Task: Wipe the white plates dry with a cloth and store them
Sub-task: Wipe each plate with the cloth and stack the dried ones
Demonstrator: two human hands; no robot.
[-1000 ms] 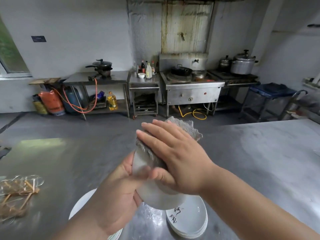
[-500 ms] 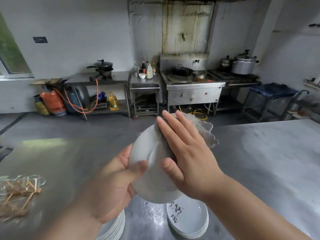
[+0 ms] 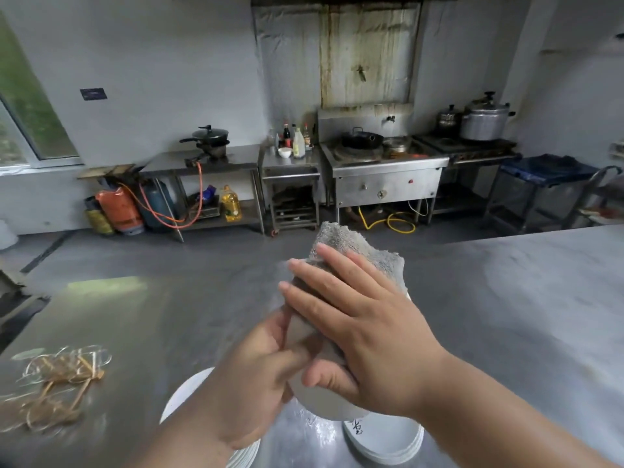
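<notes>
A steel kitchen table lies before us. Above it our left hand grips a white plate; our right hand, fingers spread flat, presses a grey cloth against it. Wiping seems midway: plate stacks wait beneath, not yet stored.

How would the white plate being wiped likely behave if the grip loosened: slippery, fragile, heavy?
Probably rigid: the plate shows a clean curved edge under the right hand, which presses the cloth flat on it. Possibly slippery: it looks smooth, and only the left hand grips its rim. It looks ceramic, so a fall onto the steel table would likely chip it.
</notes>
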